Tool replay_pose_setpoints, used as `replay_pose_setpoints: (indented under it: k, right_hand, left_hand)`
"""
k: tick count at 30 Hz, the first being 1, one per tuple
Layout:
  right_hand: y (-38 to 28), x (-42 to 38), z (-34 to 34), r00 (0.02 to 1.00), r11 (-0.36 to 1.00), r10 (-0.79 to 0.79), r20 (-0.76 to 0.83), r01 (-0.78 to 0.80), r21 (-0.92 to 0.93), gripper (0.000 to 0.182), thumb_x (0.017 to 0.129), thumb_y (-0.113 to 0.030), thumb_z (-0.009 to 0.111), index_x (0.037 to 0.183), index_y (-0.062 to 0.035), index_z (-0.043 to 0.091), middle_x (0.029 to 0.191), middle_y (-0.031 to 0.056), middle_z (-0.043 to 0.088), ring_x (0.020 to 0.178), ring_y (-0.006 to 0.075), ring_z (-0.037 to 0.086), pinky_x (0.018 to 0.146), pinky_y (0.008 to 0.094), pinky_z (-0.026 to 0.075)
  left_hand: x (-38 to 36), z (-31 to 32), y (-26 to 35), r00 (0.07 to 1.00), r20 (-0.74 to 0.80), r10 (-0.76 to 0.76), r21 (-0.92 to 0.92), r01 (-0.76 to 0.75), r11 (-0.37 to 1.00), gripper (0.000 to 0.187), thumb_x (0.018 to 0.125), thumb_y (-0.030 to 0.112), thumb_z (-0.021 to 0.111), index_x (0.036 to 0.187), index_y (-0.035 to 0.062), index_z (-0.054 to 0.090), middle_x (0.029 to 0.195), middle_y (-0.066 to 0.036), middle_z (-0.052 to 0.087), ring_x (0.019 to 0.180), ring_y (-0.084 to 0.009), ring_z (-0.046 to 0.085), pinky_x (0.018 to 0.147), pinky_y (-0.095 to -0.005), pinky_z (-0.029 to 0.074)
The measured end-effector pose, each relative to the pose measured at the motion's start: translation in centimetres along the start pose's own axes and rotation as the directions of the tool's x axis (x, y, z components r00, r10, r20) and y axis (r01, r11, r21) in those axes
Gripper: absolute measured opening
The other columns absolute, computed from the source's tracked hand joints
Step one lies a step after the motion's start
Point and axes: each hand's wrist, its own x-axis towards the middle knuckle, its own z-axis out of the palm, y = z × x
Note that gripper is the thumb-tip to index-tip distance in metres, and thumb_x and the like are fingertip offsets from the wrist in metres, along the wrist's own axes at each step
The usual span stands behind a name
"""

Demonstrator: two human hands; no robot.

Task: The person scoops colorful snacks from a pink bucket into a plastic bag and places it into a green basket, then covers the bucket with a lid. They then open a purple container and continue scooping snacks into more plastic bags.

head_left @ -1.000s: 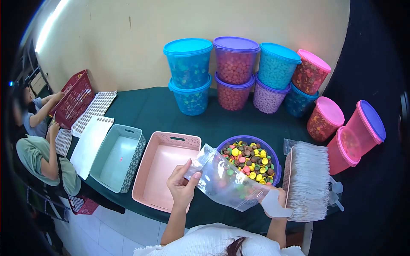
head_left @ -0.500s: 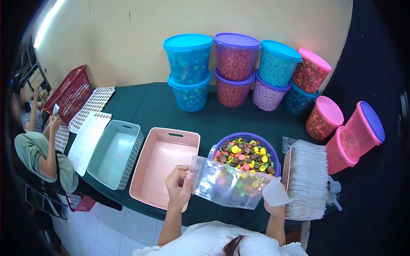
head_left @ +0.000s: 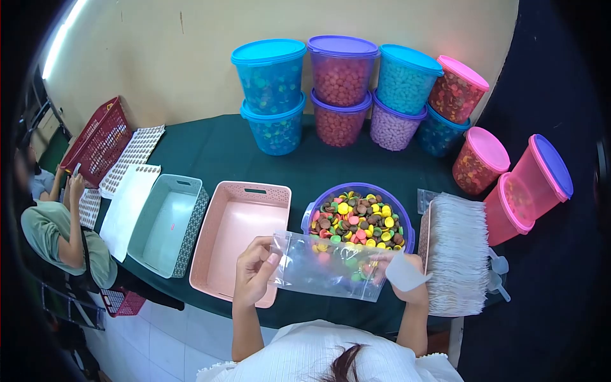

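A clear plastic bag point(head_left: 324, 270) is stretched between my two hands, seemingly with nothing inside. My left hand point(head_left: 253, 270) pinches its left end, over the right side of the pink basket point(head_left: 210, 242). At the bag's right end, my right hand point(head_left: 410, 280) is closed around a white scoop point(head_left: 405, 274), its fingers also on the bag. Behind the bag, a purple tub point(head_left: 407, 219) holds colourful round candies point(head_left: 359, 219), which show through the plastic. A basket of upright packed plastic bags point(head_left: 455, 254) stands to the right of my right hand.
Lidded candy containers point(head_left: 340, 83) are stacked at the back. Pink containers point(head_left: 509, 204) and clear scoops point(head_left: 499, 270) lie right. A green basket point(head_left: 167, 226), sticker sheets point(head_left: 137, 153) and a red basket point(head_left: 105, 140) stand left, near a person in green point(head_left: 63, 235).
My hands and the bag have shifted slightly left relative to the tub, still joined by the stretched bag. The whole view has moved a little. The person's hand at the left has also moved.
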Motion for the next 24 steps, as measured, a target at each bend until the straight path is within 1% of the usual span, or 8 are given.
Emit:
replay_pose_setpoints:
  k: [2, 8, 11, 13, 14, 16, 18, 24]
  right_hand:
    - [-0.5, 0.4, -0.2, 0.988, 0.923, -0.151, -0.031, 0.13, -0.362, 0.019, 0.077, 0.002, 0.049, 0.095, 0.0074, 0.055, 0.079, 0.0106, 0.061, 0.057, 0.0117, 0.057, 0.055, 0.0238, 0.047]
    - [0.9, 1.2, -0.4, 0.964, 0.992, 0.006, -0.264, -0.038, -0.116, 0.013, 0.075, 0.003, 0.056, 0.087, 0.0012, 0.053, 0.077, 0.005, 0.057, 0.059, 0.0083, 0.05, 0.047, 0.0199, 0.041]
    - [-0.1, 1.4, -1.0, 0.962, 0.963, -0.085, -0.259, 0.013, -0.268, 0.021, 0.072, 0.002, 0.057, 0.091, 0.0019, 0.05, 0.079, 0.0031, 0.055, 0.063, 0.0081, 0.051, 0.051, 0.0214, 0.042]
    - [-0.4, 1.5, -1.3, 0.96, 0.938, -0.155, -0.232, 0.069, -0.341, 0.022, 0.071, 0.003, 0.057, 0.092, 0.0019, 0.05, 0.079, 0.0029, 0.055, 0.067, 0.0087, 0.051, 0.054, 0.0218, 0.042]
    - [-0.5, 1.6, -1.3, 0.954, 0.904, -0.222, -0.202, 0.124, -0.409, 0.023, 0.071, 0.003, 0.057, 0.093, 0.0019, 0.05, 0.08, 0.0026, 0.055, 0.07, 0.0093, 0.052, 0.058, 0.0222, 0.043]
    - [-0.4, 1.4, -1.2, 0.962, 0.914, -0.178, -0.205, 0.085, -0.397, 0.025, 0.07, 0.003, 0.058, 0.094, 0.0018, 0.05, 0.082, 0.003, 0.055, 0.073, 0.0101, 0.052, 0.061, 0.0224, 0.043]
    - [-0.2, 1.0, -1.3, 0.971, 0.918, -0.132, -0.201, 0.043, -0.395, 0.027, 0.07, 0.002, 0.059, 0.096, 0.0018, 0.051, 0.085, 0.0034, 0.055, 0.075, 0.0109, 0.052, 0.064, 0.0225, 0.044]
    - [-0.9, 0.2, -0.4, 0.983, 0.987, -0.031, -0.179, 0.002, -0.158, 0.034, 0.068, 0.004, 0.063, 0.099, 0.0021, 0.051, 0.089, 0.0056, 0.056, 0.078, 0.011, 0.053, 0.066, 0.0242, 0.045]
  left_hand:
    - [-0.2, 0.9, 0.6, 0.999, -0.018, -0.047, -0.02, 0.046, 0.999, 0.022, 0.079, 0.006, 0.052, 0.059, 0.0008, 0.044, 0.101, -0.013, 0.052, 0.085, -0.0158, 0.052, 0.07, -0.0256, 0.041]
    - [-0.5, 1.1, -0.5, 0.976, -0.187, -0.11, -0.142, 0.084, 0.986, 0.02, 0.078, 0.006, 0.053, 0.061, 0.0014, 0.045, 0.104, -0.014, 0.05, 0.095, -0.0188, 0.05, 0.082, -0.0296, 0.037]
    - [-0.1, 0.8, -0.1, 0.989, -0.113, -0.099, 0.24, 0.124, 0.963, 0.017, 0.076, 0.006, 0.057, 0.063, 0.0032, 0.047, 0.103, -0.014, 0.05, 0.093, -0.0194, 0.05, 0.081, -0.03, 0.038]
    - [0.4, 2.0, 1.2, 0.821, -0.426, 0.38, 0.585, -0.07, 0.808, 0.015, 0.071, 0.008, 0.063, 0.07, 0.0036, 0.049, 0.099, -0.014, 0.052, 0.09, -0.0203, 0.052, 0.08, -0.0322, 0.038]
    - [0.0, 2.7, 2.0, 0.82, -0.423, 0.386, 0.586, -0.078, 0.807, 0.015, 0.071, 0.008, 0.063, 0.07, 0.0036, 0.049, 0.099, -0.014, 0.052, 0.09, -0.0203, 0.052, 0.08, -0.0322, 0.038]
    - [-1.8, 4.3, 3.5, 0.906, -0.225, 0.358, 0.26, -0.298, 0.918, 0.031, 0.065, 0.013, 0.071, 0.087, 0.0034, 0.051, 0.102, -0.013, 0.051, 0.09, -0.0222, 0.051, 0.081, -0.0355, 0.038]
    - [-0.8, 5.9, 4.8, 0.871, 0.362, 0.331, 0.411, -0.468, 0.782, 0.06, 0.059, 0.022, 0.075, 0.108, 0.0033, 0.045, 0.108, -0.012, 0.049, 0.097, -0.0256, 0.049, 0.087, -0.0391, 0.035]
    - [2.3, 9.4, 3.0, 0.724, 0.682, 0.104, 0.55, -0.601, 0.58, 0.086, 0.052, 0.035, 0.075, 0.121, 0.0039, 0.036, 0.122, -0.013, 0.037, 0.116, -0.0266, 0.033, 0.096, -0.0566, 0.018]
